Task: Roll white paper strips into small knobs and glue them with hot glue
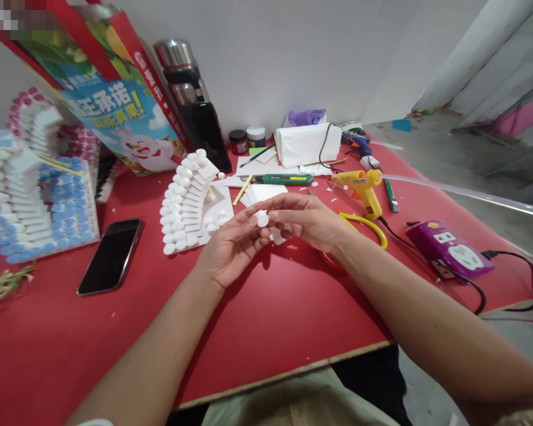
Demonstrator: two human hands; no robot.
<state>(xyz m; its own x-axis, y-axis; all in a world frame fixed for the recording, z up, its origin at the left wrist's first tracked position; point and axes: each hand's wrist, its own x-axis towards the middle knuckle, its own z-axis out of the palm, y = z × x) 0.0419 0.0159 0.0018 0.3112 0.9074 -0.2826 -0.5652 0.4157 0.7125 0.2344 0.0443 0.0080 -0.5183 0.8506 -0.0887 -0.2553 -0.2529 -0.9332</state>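
Both my hands meet over the middle of the red table (pixel 257 319). My left hand (pixel 231 248) is palm up with its fingers curled, and my right hand (pixel 306 220) comes in from the right. Between their fingertips they pinch a small white foam ball (pixel 262 219). Just left of my hands stands a white foam staircase model (pixel 190 201) lined with white balls. Flat white foam pieces (pixel 262 192) lie behind my fingers.
A black phone (pixel 111 255) lies to the left, near blue (pixel 31 195) and pink (pixel 39 121) staircase models. A yellow glue gun (pixel 364 186), a green utility knife (pixel 286 178), a purple power strip (pixel 448 248), a white box (pixel 308 144), paint jars, a flask (pixel 186 89) and a printed carton (pixel 115 100) stand behind.
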